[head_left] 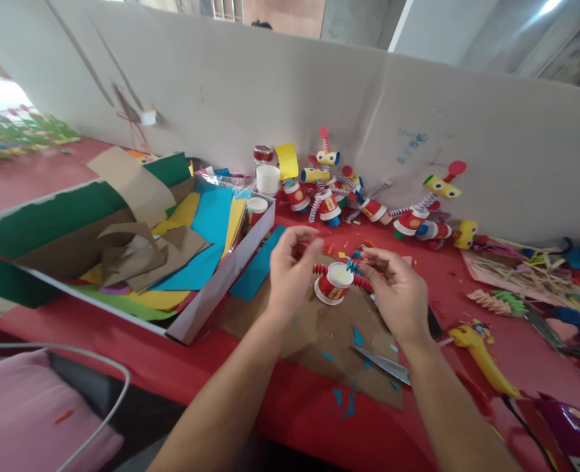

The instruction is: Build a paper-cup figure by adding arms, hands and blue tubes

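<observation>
A small red-and-white paper cup stands upside down on a brown sheet, with red folded paper springs sticking out at its sides. On its white top is a pale wet-looking patch. My right hand pinches a short blue folded paper spring, whose lower end is at the cup's top; whether it touches is unclear. Left of the cup, my left hand is half curled, thumb and fingers apart, with nothing visible in it.
Cup figures with spring limbs stand along the grey partition. A box of coloured paper is at left. Scissors, blue scraps and a yellow glue gun lie at right. The brown sheet covers part of the red table.
</observation>
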Motion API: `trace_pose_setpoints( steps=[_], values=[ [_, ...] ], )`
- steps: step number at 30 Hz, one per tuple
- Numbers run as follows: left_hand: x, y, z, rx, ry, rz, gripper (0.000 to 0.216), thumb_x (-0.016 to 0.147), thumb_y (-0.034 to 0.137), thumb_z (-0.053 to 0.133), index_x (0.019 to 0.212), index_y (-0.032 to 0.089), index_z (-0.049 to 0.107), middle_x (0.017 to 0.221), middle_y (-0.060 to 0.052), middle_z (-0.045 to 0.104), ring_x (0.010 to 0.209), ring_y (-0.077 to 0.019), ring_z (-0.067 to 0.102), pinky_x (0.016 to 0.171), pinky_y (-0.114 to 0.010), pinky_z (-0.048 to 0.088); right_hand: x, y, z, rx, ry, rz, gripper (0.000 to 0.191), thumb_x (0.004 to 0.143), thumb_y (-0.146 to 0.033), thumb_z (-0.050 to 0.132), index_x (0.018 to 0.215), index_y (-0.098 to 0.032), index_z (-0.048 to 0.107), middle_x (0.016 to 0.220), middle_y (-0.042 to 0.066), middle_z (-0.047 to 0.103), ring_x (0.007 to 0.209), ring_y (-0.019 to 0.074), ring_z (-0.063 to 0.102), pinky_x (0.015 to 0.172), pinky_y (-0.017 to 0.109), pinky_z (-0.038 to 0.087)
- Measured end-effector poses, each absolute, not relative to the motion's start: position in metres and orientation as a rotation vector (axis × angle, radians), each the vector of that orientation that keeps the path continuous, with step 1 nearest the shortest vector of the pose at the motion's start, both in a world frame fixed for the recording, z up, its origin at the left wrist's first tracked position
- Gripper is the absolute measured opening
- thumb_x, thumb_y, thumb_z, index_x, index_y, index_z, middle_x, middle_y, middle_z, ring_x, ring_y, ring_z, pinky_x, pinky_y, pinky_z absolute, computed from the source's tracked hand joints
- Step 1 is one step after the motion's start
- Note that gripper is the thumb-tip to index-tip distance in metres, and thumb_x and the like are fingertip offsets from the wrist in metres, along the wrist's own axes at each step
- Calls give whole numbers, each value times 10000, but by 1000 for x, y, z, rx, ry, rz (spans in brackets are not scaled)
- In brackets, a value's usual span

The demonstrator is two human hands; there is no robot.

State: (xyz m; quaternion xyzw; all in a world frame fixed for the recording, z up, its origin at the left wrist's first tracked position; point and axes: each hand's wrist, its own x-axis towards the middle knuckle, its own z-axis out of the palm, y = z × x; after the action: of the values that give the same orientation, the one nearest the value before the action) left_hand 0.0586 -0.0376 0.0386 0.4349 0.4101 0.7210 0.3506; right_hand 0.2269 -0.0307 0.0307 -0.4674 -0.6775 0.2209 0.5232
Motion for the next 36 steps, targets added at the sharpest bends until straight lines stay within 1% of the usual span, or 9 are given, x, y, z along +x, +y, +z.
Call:
trace_pose_setpoints(
  steps=[3,5,7,10,14,17,21,29,36],
  values=[
    [65,-42,41,1368,922,1464,281,700,185,756,978,204,715,915,-43,692,813,-156,607,706,-251,464,220,-43,35,-1112,-1497,592,213,833,-346,685,1017,-238,682,945,48,723,855,195,681,754,336,558],
    [69,-44,41,1373,885,1350,289,694,192,757,981,192,737,818,-39,688,729,-150,592,667,-260,454,218,-50,35,-1116,-1432,605,195,835,-354,685,988,-233,689,926,44,726,818,186,681,712,313,554],
    [72,-45,40,1282,877,1372,257,720,203,730,977,182,739,707,-11,638,651,-124,556,628,-248,440,219,-54,34,-1076,-1383,634,181,863,-363,651,984,-234,689,969,50,727,855,189,683,736,316,553],
    [73,-44,37,1100,838,1463,328,693,182,755,1015,183,694,767,-2,633,713,-116,582,666,-230,465,223,-57,28,-978,-1373,734,198,875,-346,638,1038,-242,677,1068,60,711,971,210,671,834,353,546],
    [73,-42,34,997,810,1499,282,658,182,796,906,173,663,776,-1,650,719,-110,604,676,-220,482,225,-59,19,-972,-1356,789,221,828,-311,700,1039,-253,670,981,37,716,887,197,684,806,348,561],
    [76,-43,34,980,823,1430,281,660,222,809,905,162,686,735,-8,672,662,-111,612,641,-227,481,224,-60,17,-1008,-1310,734,176,817,-305,712,978,-249,672,887,19,719,807,178,689,743,320,571],
    [81,-46,33,960,832,1383,298,662,275,817,920,148,742,835,-60,741,726,-147,668,705,-265,517,223,-61,17,-1000,-1281,701,167,804,-278,725,952,-229,665,882,23,728,787,173,697,713,313,582],
    [84,-44,28,900,867,1354,282,568,247,861,834,176,798,885,-82,772,828,-182,683,789,-288,518,228,-60,7,-911,-1436,552,188,834,-179,697,1002,-263,700,1016,15,740,969,180,690,874,340,551],
    [88,-47,32,783,844,1287,322,497,291,902,780,178,798,736,-58,756,690,-149,656,715,-287,528,227,-59,6,-889,-1562,271,257,827,-100,684,1012,-276,708,991,-5,749,909,161,690,844,322,542]
  ],
)
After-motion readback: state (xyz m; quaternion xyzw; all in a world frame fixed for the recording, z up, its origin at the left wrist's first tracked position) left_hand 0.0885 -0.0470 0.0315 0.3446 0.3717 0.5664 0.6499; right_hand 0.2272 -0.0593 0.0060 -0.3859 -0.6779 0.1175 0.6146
